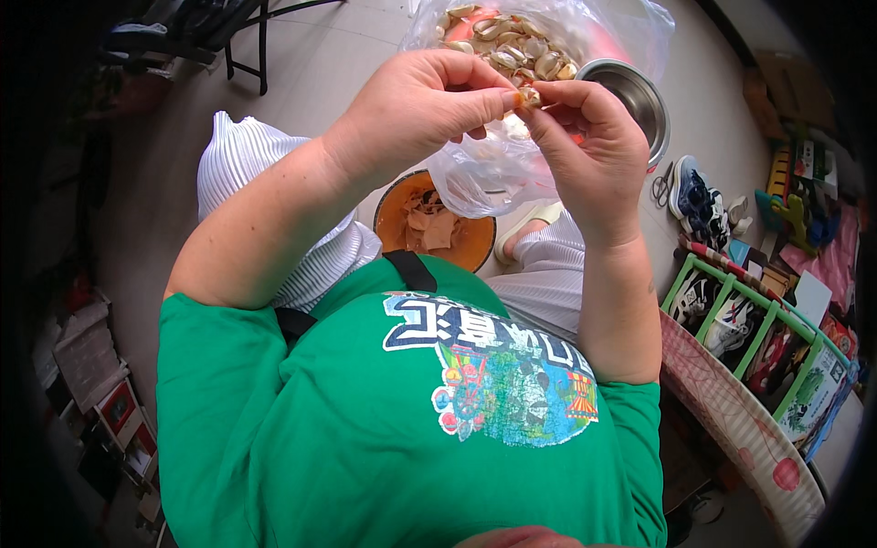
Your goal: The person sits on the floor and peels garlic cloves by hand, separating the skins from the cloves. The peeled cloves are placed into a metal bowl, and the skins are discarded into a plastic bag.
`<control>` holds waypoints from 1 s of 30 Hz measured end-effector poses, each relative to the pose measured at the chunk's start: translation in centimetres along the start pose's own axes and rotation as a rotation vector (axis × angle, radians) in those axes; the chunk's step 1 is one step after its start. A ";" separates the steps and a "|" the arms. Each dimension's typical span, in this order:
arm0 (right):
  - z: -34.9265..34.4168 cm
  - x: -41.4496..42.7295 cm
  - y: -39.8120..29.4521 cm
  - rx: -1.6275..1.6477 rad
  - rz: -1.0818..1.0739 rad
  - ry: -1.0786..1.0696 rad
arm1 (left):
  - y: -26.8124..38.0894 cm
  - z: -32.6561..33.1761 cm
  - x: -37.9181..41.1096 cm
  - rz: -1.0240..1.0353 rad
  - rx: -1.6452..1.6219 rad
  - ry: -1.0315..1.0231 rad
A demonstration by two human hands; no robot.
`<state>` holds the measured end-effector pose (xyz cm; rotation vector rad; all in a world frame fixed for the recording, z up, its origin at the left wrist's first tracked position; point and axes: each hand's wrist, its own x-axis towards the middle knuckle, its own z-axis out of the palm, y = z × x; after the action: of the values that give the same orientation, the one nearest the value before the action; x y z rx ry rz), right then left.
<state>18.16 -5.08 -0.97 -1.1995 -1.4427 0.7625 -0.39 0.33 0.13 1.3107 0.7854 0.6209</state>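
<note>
Both hands meet over a clear plastic bag (479,178). Between the thumb and fingertips of my left hand (438,96) and those of my right hand (593,140) is a small garlic clove (529,96), pinched from both sides. Just beyond the hands, many unpeeled garlic cloves (510,48) lie in the open bag, with something red showing around them. A round stainless steel bowl (658,103) stands to the right of the cloves, partly behind my right hand. Paler pieces, probably cloves, show beneath the hands, but the fingers partly hide them.
An orange-brown bucket (488,240) with scraps in it stands on the floor between the legs. Right of it are scissors (660,190), shoes (692,195) and a green shoe rack (743,277). A black metal folding frame (262,48) is at upper left.
</note>
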 end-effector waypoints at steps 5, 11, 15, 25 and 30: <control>0.1 0.1 -0.2 -0.222 -0.114 -0.025 | -0.1 0.3 0.0 -0.015 0.023 0.019; 0.1 0.1 -0.3 -0.334 -0.189 -0.048 | -0.6 0.3 0.1 -0.008 0.084 0.035; 0.1 0.1 0.0 -0.396 -0.225 -0.050 | -0.4 0.5 0.1 -0.018 0.099 0.030; 0.4 -0.1 -0.9 -0.511 -0.283 -0.034 | -1.1 1.1 0.0 0.026 0.160 0.060; 0.3 -0.1 -0.6 -0.484 -0.281 -0.016 | -0.9 1.3 0.0 0.021 0.158 0.092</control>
<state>17.76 -5.30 -0.55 -1.3061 -1.8245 0.2328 0.61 -0.62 -0.65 1.4439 0.9113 0.6498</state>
